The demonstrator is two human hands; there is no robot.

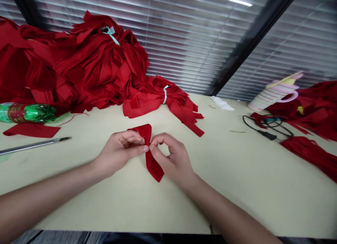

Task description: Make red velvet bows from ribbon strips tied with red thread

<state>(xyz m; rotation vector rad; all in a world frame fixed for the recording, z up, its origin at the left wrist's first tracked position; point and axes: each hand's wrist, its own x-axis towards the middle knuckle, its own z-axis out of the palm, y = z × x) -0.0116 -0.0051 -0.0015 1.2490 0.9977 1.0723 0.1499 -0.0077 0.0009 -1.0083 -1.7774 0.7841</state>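
Pinching a folded red fabric strip (154,168) at its narrowed middle, the left hand (118,153) and right hand (172,160) meet above the tabletop (237,198) in the head view, each grasping the strip between thumb and fingers so that the fold stays gathered. One end of the strip stands beyond the hands; the other lies toward the person. Farther off, bundled red fabric strips (158,103) are cinched by a pale-blue tie (165,94), which keeps them together. A green plastic bottle (26,113) and a metal straightedge (34,146) lie left.
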